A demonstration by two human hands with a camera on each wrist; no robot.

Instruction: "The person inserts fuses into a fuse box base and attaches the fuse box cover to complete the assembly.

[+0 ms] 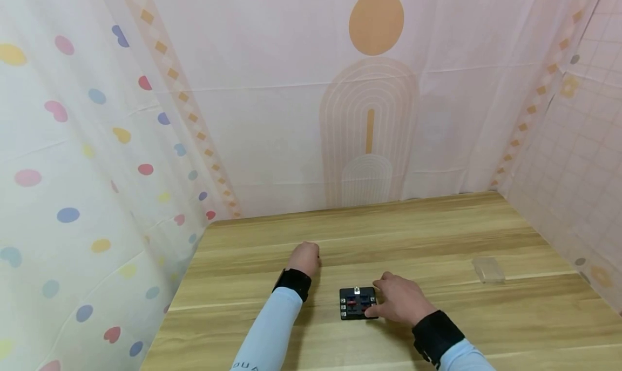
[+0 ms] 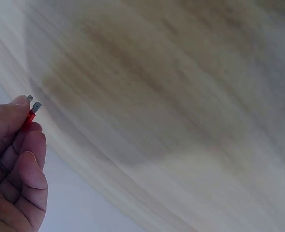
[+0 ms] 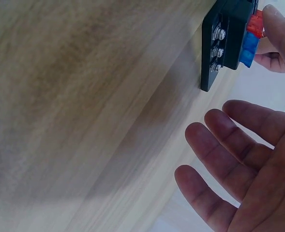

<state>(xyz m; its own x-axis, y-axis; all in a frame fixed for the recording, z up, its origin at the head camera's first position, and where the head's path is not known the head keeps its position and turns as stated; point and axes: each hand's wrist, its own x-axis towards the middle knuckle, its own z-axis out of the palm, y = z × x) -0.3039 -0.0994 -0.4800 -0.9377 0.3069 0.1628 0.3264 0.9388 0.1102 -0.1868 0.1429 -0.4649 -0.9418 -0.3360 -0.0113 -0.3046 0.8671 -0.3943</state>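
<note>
A black fuse block (image 1: 346,292) lies on the wooden table, with silver screws along its side. In the right wrist view, a red blade fuse (image 3: 254,25) and a blue blade fuse (image 3: 249,48) stand in the block. My right hand (image 1: 402,301) is at the block's right side, its thumb over the edge by the red fuse; whether the thumb touches it I cannot tell. The other right fingers are extended and apart. Farther left and beyond the block, my left hand (image 1: 304,258) pinches another red blade fuse (image 2: 28,120) between thumb and forefinger, its metal prongs pointing outward.
A small clear plastic piece (image 1: 488,269) lies on the table (image 1: 427,236) to the right. Patterned curtains (image 1: 272,139) hang along the table's back and both sides.
</note>
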